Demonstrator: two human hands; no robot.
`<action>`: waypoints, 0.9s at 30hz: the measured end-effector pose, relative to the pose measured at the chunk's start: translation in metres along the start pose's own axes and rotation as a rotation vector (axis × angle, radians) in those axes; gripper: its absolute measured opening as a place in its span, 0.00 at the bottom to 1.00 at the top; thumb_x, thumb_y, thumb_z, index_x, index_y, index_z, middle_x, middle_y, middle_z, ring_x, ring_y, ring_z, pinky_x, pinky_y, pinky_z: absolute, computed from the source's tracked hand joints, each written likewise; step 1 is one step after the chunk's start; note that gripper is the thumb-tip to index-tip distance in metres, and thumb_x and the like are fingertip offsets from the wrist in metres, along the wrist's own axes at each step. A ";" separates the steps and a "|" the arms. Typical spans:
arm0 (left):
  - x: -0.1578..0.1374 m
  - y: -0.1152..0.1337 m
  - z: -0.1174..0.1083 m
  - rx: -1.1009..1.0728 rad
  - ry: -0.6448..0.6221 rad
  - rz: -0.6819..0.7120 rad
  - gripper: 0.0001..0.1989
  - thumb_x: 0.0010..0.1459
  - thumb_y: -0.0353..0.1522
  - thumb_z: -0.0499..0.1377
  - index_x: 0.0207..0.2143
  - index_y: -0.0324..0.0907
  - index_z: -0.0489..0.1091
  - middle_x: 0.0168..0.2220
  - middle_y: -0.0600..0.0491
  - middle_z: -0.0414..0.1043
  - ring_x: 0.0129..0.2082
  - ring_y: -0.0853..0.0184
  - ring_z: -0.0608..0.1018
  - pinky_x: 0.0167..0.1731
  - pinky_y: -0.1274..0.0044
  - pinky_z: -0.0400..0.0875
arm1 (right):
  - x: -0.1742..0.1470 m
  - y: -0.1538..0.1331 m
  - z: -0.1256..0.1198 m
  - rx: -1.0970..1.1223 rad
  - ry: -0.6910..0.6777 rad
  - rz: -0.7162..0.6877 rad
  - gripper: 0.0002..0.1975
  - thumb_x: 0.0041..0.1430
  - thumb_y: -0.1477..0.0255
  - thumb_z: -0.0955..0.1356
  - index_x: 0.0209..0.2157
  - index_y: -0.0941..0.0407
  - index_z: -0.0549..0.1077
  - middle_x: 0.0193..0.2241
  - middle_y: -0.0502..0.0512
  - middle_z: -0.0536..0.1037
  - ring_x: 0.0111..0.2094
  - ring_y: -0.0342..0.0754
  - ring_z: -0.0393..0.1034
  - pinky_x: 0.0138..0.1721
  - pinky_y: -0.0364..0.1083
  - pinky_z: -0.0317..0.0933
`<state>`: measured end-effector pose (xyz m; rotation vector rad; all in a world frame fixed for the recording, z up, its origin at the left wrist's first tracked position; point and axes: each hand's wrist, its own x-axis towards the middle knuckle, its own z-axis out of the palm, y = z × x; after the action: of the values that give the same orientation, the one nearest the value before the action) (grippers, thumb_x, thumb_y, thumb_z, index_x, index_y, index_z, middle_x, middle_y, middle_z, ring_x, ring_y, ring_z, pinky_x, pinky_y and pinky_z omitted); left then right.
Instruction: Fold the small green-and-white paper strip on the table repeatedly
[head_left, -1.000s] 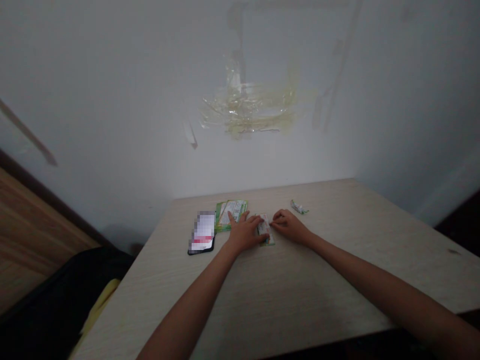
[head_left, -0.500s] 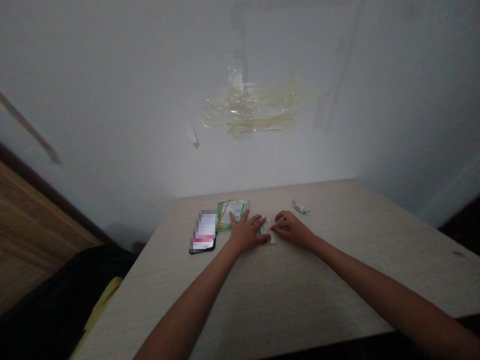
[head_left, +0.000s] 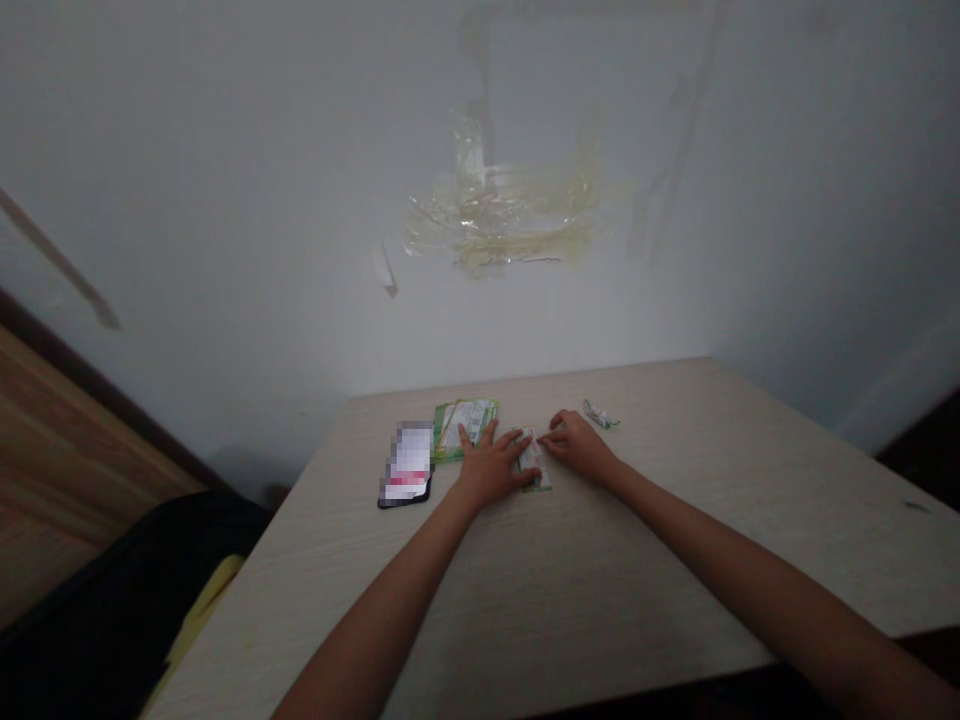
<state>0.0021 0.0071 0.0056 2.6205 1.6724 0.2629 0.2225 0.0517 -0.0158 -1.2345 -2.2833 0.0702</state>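
Observation:
My left hand (head_left: 495, 468) lies with its fingers spread over a small printed wrapper (head_left: 544, 484), which is flat on the table. Its thumb and some fingers press on that wrapper, while the other fingertips reach onto a green and white printed packet (head_left: 457, 410). My right hand (head_left: 581, 445) has its thumb and forefinger pinched together at the wrapper's right edge, toward its far end. Whatever lies between those fingertips is too small to make out. A crumpled, twisted bit of wrapper (head_left: 598, 414) rests just beyond my right hand.
A phone with a blurred screen (head_left: 409, 465) lies left of the green packet. The pale wooden table (head_left: 570, 590) meets a wall with peeling clear tape (head_left: 502, 215). Dark and yellow cloth (head_left: 206, 600) hangs by the table's left side.
My right hand has slid slightly away from me and to the left along the wrapper's right edge. The left hand stays in place.

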 end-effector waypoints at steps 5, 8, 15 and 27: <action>0.000 0.000 -0.001 0.002 -0.014 0.008 0.34 0.57 0.59 0.48 0.64 0.66 0.53 0.67 0.60 0.58 0.69 0.44 0.48 0.57 0.35 0.23 | 0.006 0.000 0.003 -0.043 0.015 0.037 0.12 0.64 0.65 0.67 0.36 0.54 0.83 0.40 0.60 0.75 0.43 0.51 0.67 0.47 0.48 0.62; 0.000 -0.001 -0.001 -0.013 -0.003 0.012 0.34 0.57 0.59 0.48 0.64 0.66 0.54 0.67 0.60 0.58 0.69 0.44 0.48 0.56 0.35 0.22 | 0.009 -0.001 0.004 -0.060 0.015 0.067 0.12 0.64 0.65 0.67 0.36 0.54 0.82 0.40 0.60 0.75 0.42 0.50 0.66 0.47 0.47 0.61; 0.000 -0.001 0.001 0.006 -0.002 0.017 0.34 0.57 0.59 0.48 0.65 0.65 0.54 0.67 0.59 0.58 0.69 0.43 0.49 0.56 0.35 0.23 | 0.017 -0.001 0.008 -0.067 0.027 0.114 0.12 0.65 0.65 0.66 0.41 0.52 0.82 0.40 0.59 0.73 0.42 0.50 0.66 0.45 0.46 0.60; 0.000 -0.002 0.003 -0.022 0.040 0.023 0.32 0.58 0.58 0.50 0.64 0.66 0.56 0.66 0.59 0.60 0.68 0.44 0.51 0.54 0.35 0.18 | 0.024 0.013 0.020 0.025 0.092 0.121 0.12 0.64 0.63 0.67 0.40 0.50 0.82 0.37 0.58 0.72 0.41 0.51 0.65 0.46 0.50 0.60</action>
<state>0.0010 0.0078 0.0022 2.6378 1.6417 0.3352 0.2121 0.0820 -0.0267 -1.3341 -2.1229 0.0836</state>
